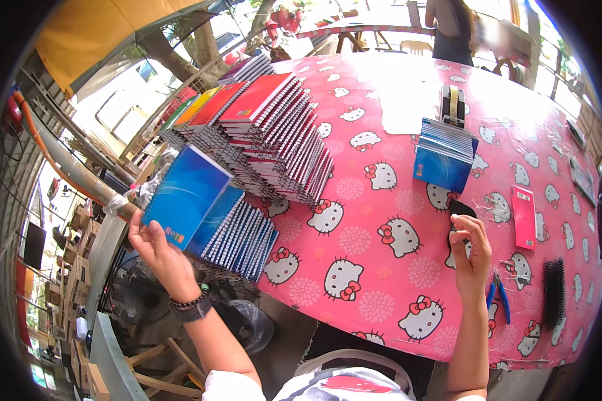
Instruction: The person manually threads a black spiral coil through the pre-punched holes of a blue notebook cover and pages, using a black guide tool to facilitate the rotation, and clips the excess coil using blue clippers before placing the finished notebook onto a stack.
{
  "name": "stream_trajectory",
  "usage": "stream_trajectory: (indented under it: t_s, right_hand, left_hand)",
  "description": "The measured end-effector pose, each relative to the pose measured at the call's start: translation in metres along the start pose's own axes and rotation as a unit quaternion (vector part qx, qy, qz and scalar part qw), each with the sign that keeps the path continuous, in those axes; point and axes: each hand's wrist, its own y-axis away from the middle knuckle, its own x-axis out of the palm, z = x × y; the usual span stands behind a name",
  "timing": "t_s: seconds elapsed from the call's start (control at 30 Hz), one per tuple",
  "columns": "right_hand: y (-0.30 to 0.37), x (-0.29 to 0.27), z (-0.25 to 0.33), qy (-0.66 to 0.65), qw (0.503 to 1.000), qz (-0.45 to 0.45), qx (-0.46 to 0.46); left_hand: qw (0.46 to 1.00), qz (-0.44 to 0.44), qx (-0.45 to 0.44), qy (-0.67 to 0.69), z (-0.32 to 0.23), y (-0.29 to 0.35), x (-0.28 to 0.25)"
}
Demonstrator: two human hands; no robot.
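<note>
My left hand [160,252] is closed on the lower corner of a blue spiral notebook [188,194], with the thumb on its cover. It tilts above a stack of blue spiral notebooks [241,234] at the table's left edge. My right hand [471,250] is over the table's right half, with its fingers curled beside a flat black object [460,210]. What that object is, and whether the fingers grip it, is partly hidden. Beyond this hand stands a fanned row of blue spiral notebooks [445,157], in front of a tape dispenser [453,105].
Tall stacks of red notebooks [267,110] stand back left. On the pink patterned table [378,267], a pink card [524,217], blue-handled pliers [499,297] and a black brush [554,293] lie at right. A fan [137,287] is below the left edge; a person [452,30] stands beyond.
</note>
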Motion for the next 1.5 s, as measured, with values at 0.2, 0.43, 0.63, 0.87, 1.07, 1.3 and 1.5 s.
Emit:
stream_trajectory:
  t_s: [0.2,0.43,0.63,0.87,1.07,1.3,1.5]
  right_hand:
    - [-0.009,-0.013,-0.019,0.020,1.000,-0.018,0.004]
    - [-0.107,-0.014,-0.079,0.295,0.947,-0.013,-0.127]
    - [-0.136,0.011,-0.121,0.467,0.878,0.014,-0.101]
    - [-0.129,0.016,-0.091,0.296,0.953,0.003,-0.061]
    - [-0.040,0.023,0.002,0.054,0.980,0.189,0.018]
    - [0.014,-0.034,-0.009,-0.002,0.978,0.182,0.105]
    - [0.037,-0.176,-0.052,0.389,0.893,-0.132,0.186]
  left_hand:
    - [0.924,0.078,0.139,-0.348,0.090,-0.018,-0.043]
    - [0.959,-0.036,0.233,-0.155,-0.007,0.010,-0.019]
    - [0.966,0.056,0.252,-0.028,-0.023,0.052,0.037]
    - [0.961,0.171,0.213,0.036,-0.039,0.096,0.080]
    - [0.865,0.373,0.334,-0.018,-0.055,0.146,0.152]
    - [0.764,0.545,0.339,0.068,-0.019,0.202,0.188]
    - [0.823,0.442,0.350,0.069,-0.016,0.205,0.192]
